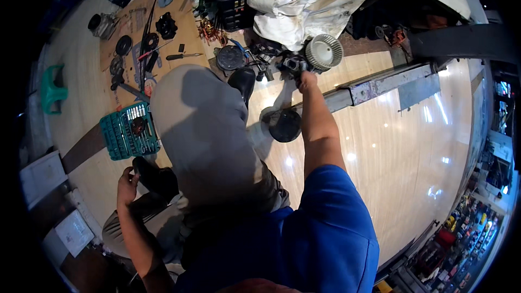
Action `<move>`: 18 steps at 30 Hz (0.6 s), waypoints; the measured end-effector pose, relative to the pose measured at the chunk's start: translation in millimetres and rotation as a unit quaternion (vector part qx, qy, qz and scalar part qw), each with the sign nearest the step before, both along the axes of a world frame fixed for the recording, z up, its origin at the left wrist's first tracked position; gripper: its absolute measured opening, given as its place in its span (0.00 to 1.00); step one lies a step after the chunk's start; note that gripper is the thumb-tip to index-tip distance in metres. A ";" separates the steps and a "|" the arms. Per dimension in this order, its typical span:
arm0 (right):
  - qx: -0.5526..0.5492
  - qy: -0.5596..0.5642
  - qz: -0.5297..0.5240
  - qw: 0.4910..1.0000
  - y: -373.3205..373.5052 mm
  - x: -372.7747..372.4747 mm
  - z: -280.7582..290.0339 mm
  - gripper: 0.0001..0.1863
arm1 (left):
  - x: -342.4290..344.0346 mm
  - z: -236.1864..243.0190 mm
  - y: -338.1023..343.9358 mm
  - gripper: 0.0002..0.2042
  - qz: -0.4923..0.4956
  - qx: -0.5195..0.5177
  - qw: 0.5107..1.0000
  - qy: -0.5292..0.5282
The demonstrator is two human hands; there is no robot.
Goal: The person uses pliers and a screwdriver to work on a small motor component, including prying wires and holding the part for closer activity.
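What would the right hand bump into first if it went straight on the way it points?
The right hand would first meet the dark part right in front of it; past that, probably the white cloth, though depth is unclear.

Floor (401, 168) open nearside of beam (374, 89); fan wheel (324, 52) crowds right fingers (307, 80)

Cardboard (187, 30) ahead left, parts and a screwdriver (183, 56) on it. Tool case (116, 154) at its near end. Stool (54, 89) left of both. Crate (239, 13) right of cardboard, cloth (296, 8) right of crate. Fan wheel (324, 52) before cloth; right hand (307, 80) just below-left of wheel. Beam (380, 84) right, round pad (285, 125) by its left end. Left hand (127, 184) beside shoe (154, 179), behind case.
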State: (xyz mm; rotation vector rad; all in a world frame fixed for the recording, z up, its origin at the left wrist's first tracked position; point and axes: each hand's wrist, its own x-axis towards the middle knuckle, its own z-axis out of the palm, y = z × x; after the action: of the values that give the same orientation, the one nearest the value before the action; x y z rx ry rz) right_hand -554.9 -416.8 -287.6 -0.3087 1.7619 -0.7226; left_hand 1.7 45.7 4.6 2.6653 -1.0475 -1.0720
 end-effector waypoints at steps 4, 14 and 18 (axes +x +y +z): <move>-0.020 0.083 -0.019 0.996 -11.7 8.3 22.2 0.03 | -2.5 4.3 0.3 0.19 -0.013 0.017 1.000 -0.003; 0.032 0.002 0.100 0.994 35.0 -8.3 -40.7 0.04 | -5.8 -0.4 -25.1 0.18 -0.042 0.002 0.999 0.016; 0.064 -0.077 -0.026 0.995 45.9 26.4 -16.5 0.04 | -9.2 1.6 -17.5 0.17 -0.007 0.005 1.000 0.016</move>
State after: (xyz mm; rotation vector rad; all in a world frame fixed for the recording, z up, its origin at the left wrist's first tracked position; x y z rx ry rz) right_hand -528.5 -370.8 -304.0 -0.1171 1.6652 -0.6496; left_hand -7.5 28.3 6.2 2.6426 -1.0590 -1.1227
